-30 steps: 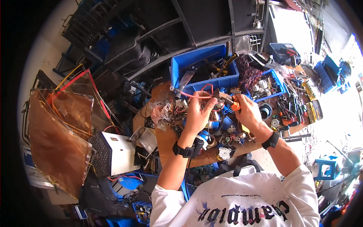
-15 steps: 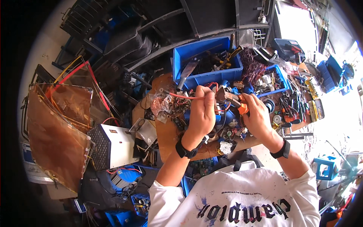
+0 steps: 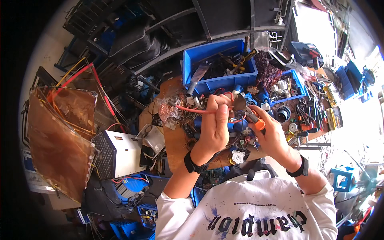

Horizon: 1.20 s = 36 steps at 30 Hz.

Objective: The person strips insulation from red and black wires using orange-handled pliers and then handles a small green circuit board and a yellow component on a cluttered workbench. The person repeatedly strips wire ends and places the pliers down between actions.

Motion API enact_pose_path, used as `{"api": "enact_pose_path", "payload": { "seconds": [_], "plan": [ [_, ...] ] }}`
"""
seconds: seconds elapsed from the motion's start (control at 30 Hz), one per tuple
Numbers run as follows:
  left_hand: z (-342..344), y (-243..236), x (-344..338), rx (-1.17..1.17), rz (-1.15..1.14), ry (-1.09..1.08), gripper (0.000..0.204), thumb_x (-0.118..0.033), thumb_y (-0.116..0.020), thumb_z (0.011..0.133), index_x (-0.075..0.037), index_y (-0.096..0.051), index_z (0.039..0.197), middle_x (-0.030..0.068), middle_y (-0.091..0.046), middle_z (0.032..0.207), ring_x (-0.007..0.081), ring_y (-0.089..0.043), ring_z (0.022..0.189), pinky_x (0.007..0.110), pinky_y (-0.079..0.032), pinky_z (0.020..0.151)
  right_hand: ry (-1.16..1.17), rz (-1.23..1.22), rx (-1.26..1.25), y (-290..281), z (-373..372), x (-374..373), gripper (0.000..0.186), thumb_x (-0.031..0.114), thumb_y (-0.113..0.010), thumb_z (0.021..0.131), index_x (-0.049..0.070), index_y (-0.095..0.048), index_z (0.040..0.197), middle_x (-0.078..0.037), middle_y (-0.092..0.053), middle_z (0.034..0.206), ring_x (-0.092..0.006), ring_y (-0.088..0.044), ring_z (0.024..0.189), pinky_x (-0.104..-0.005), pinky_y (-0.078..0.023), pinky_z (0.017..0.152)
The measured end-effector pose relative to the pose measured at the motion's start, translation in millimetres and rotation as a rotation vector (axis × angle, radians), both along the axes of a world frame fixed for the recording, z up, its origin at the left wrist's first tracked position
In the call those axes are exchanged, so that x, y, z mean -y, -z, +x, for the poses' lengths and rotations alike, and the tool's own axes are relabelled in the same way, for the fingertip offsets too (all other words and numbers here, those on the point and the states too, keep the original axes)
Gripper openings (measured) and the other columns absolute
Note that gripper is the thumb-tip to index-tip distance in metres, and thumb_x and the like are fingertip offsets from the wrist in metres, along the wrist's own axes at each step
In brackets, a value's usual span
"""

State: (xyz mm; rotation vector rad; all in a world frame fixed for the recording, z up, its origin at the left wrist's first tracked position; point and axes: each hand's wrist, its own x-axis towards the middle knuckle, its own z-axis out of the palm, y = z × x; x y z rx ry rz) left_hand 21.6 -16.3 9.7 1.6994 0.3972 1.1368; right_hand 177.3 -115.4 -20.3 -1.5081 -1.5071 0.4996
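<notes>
My left hand (image 3: 215,130) is closed around a red cable (image 3: 189,109), with the thumb pressed along it. One dark-tipped end of the cable sticks out to the left, and a red stretch shows again past the fingers on the right. My right hand (image 3: 273,134) grips orange-handled pliers (image 3: 242,106), whose metal head points up and left, close beside my left fingertips. Whether the jaws bite on the cable cannot be made out. Both hands are above a cluttered wooden workbench (image 3: 176,140).
A blue bin (image 3: 220,84) of tools stands behind my hands. To its right are a bundle of dark red wire (image 3: 268,74) and a smaller blue tray (image 3: 298,86) of parts. Hand tools crowd the right side. A white metal box (image 3: 124,154) sits left of the bench.
The pliers' head has swung more upright beside my left hand. The cable's free end has dropped a little and shifted slightly left. My right hand has moved slightly down.
</notes>
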Motion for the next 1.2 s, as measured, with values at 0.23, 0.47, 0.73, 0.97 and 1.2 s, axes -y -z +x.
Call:
{"api": "enact_pose_path", "payload": {
  "seconds": [0.23,0.47,0.73,0.97,1.2],
  "plan": [
    [-4.3,-5.7,1.7,0.035,0.214,0.055,0.013,-0.014,-0.038,0.099,-0.001,-0.041,0.100,0.0119,-0.052,0.096,0.0145,-0.046,0.079,0.030,-0.043,0.076,-0.012,0.103,0.087,-3.9,8.0,-3.0,0.075,-0.013,-0.057,0.067,0.004,-0.042,0.138,-0.019,-0.058,0.119,-0.0358,-0.059,0.104,-0.0415,-0.048,0.092],
    [-4.9,-6.0,-0.3,0.031,0.329,0.038,0.018,-0.019,-0.041,0.099,-0.001,-0.041,0.100,0.0169,-0.055,0.097,0.0213,-0.053,0.078,0.034,-0.045,0.074,-0.051,0.085,0.059,-12.0,10.5,-1.0,0.079,-0.013,-0.056,0.065,0.005,-0.039,0.141,-0.019,-0.057,0.121,-0.0367,-0.059,0.103,-0.0461,-0.042,0.102],
    [-1.5,-6.8,1.4,0.074,0.355,0.049,0.018,-0.019,-0.043,0.098,-0.001,-0.040,0.099,0.0175,-0.055,0.095,0.0234,-0.054,0.078,0.037,-0.046,0.076,0.046,0.164,0.099,-7.8,11.3,-1.2,0.061,-0.010,-0.062,0.062,0.002,-0.051,0.121,-0.016,-0.061,0.098,-0.0345,-0.063,0.087,-0.0392,-0.050,0.077],
    [1.3,-9.0,2.8,0.018,0.373,0.064,0.015,-0.015,-0.044,0.097,-0.001,-0.040,0.098,0.0179,-0.054,0.094,0.0255,-0.055,0.078,0.037,-0.046,0.075,0.094,0.141,0.061,-1.8,12.3,-3.8,0.040,-0.005,-0.065,0.064,0.003,-0.054,0.102,-0.013,-0.061,0.085,-0.0323,-0.063,0.079,-0.0374,-0.049,0.070],
    [1.8,-11.6,6.5,-0.040,0.256,-0.008,0.013,-0.013,-0.044,0.096,0.000,-0.040,0.099,0.0202,-0.056,0.099,0.0290,-0.056,0.079,0.040,-0.046,0.077,0.099,0.157,0.127,3.8,20.3,-9.5,0.036,-0.005,-0.062,0.067,0.002,-0.054,0.102,-0.014,-0.060,0.086,-0.0339,-0.061,0.079,-0.0399,-0.048,0.070]
  ]
}}
